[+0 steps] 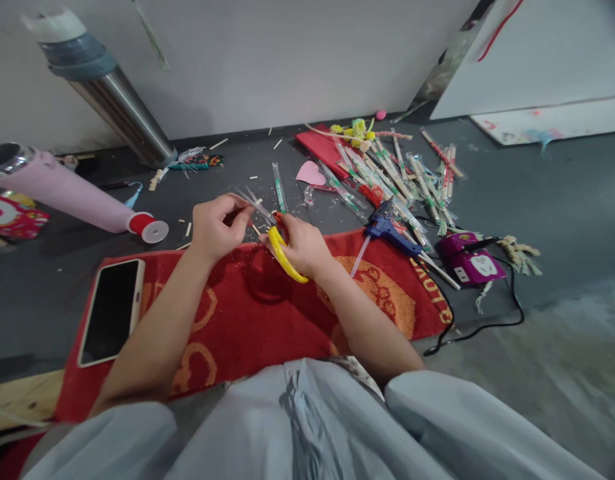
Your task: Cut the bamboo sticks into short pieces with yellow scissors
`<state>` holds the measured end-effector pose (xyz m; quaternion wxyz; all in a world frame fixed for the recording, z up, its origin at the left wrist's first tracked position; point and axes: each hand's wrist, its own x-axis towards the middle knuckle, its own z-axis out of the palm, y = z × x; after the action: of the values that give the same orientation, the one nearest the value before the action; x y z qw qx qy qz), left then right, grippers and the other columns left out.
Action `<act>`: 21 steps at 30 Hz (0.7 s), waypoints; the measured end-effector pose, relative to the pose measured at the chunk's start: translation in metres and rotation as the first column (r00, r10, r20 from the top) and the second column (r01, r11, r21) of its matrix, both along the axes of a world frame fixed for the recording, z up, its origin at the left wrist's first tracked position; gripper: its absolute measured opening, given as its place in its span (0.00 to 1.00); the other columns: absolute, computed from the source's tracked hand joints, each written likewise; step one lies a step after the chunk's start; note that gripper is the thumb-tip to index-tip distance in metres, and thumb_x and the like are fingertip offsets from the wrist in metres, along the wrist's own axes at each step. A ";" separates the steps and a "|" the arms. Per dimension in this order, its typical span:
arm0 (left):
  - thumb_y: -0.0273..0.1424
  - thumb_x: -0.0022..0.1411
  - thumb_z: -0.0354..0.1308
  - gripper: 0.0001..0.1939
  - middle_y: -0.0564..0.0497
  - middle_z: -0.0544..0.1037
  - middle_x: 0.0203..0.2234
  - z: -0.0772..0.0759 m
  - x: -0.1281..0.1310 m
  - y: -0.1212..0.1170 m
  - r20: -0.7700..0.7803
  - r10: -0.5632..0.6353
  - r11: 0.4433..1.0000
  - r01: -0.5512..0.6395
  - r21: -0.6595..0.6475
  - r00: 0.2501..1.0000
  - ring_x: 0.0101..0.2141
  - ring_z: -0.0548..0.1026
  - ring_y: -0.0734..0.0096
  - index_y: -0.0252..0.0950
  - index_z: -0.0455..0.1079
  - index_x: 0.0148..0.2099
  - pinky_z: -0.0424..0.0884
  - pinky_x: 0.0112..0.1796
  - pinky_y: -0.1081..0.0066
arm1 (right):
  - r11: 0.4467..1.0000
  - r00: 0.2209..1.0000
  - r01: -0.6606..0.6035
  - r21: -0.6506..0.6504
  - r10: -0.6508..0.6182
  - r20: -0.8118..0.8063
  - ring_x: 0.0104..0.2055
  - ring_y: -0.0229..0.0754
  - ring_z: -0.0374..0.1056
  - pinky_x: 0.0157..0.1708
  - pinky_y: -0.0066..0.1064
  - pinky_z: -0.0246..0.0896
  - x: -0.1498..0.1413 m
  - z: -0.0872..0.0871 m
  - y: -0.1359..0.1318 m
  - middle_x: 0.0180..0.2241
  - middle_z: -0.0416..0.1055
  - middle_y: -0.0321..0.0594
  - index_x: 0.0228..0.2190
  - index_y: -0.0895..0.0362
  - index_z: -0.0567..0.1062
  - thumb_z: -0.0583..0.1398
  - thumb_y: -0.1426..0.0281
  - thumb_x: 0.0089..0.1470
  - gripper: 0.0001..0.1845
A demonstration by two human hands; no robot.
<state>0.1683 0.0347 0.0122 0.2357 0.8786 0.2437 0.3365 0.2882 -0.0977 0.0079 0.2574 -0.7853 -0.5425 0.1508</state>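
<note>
Right hand [306, 245] grips scissors [280, 251], blades slanting leftward to the desk's [532, 187] far edge, beside left hand [216, 227], whose grasp is unclear.

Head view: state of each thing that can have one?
Scissors: held in right hand, blade gap unclear
Left hand: fingers bent, by the blades
Phone: face up, screen dark
Glue gun: lying down, power unclear
Towel: spread out
Steel bottle: standing
Power block: black plug in
Packets: heaped loosely
</note>
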 end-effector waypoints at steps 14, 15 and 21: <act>0.35 0.63 0.51 0.09 0.52 0.78 0.25 0.004 0.002 0.009 -0.236 0.115 0.993 -0.115 0.011 0.965 0.28 0.76 0.73 0.37 0.70 0.38 0.70 0.33 0.74 | 0.982 0.970 0.179 -0.055 -0.185 -0.156 0.30 0.39 0.66 0.26 0.28 0.45 0.013 -0.005 0.007 0.26 0.71 0.40 0.26 0.56 0.70 0.46 0.45 0.58 0.30; 0.34 0.64 0.50 0.10 0.51 0.79 0.28 0.003 0.002 0.011 -0.332 0.150 0.989 -0.142 0.048 0.931 0.31 0.77 0.70 0.37 0.70 0.41 0.70 0.36 0.71 | 0.981 0.968 0.183 -0.061 -0.191 -0.161 0.29 0.39 0.66 0.26 0.27 0.46 0.013 -0.005 0.007 0.26 0.71 0.40 0.25 0.55 0.69 0.46 0.45 0.58 0.30; 0.27 0.65 0.43 0.21 0.37 0.79 0.38 -0.003 0.002 0.014 -0.700 0.338 0.937 -0.155 0.313 0.629 0.40 0.77 0.55 0.29 0.62 0.58 0.71 0.39 0.63 | 0.979 0.966 0.188 -0.078 -0.199 -0.168 0.28 0.38 0.65 0.26 0.27 0.45 0.011 -0.005 0.007 0.25 0.70 0.39 0.24 0.55 0.68 0.47 0.44 0.57 0.29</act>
<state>0.1703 0.0488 0.0097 -0.0333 0.9170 0.3976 0.0025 0.2989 -0.0904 0.0030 0.2934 -0.8257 -0.4336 0.2099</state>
